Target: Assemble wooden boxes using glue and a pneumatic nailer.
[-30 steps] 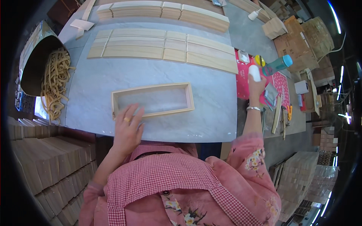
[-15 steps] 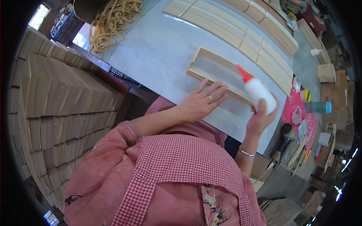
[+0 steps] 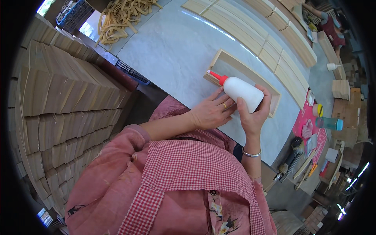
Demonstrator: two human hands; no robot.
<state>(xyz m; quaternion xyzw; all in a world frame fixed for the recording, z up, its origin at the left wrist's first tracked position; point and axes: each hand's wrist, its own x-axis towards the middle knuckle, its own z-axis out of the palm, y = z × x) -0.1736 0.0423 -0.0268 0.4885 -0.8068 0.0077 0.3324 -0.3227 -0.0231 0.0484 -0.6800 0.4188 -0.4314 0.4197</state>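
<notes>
A white squeeze bottle [image 3: 243, 93] with a red tapered nozzle is gripped in my right hand [image 3: 252, 117]. It is tilted, its tip pointing left over the left end of a shallow rectangular wooden frame [image 3: 254, 73]. Whether the tip touches the wood I cannot tell. My left hand [image 3: 211, 112], with a gold ring, lies with fingers stretched out along the frame's near side. The bottle and both hands cover most of that near side. Through the frame the pale tabletop [image 3: 168, 58] shows.
Bundled thin wooden strips [image 3: 250, 37] lie across the far side. Tan elastic bands [image 3: 121, 19] are heaped at far left. Tall stacks of wooden boards [image 3: 66, 78] stand left. At right are a teal bottle [image 3: 329, 123] and a pink cloth [image 3: 307, 127]. Another person [image 3: 333, 31] is at far right.
My right hand has carried the bottle left and tipped it from a steep slant to nearly level, bringing the nozzle to the frame's left end. My left hand stays by the near side.
</notes>
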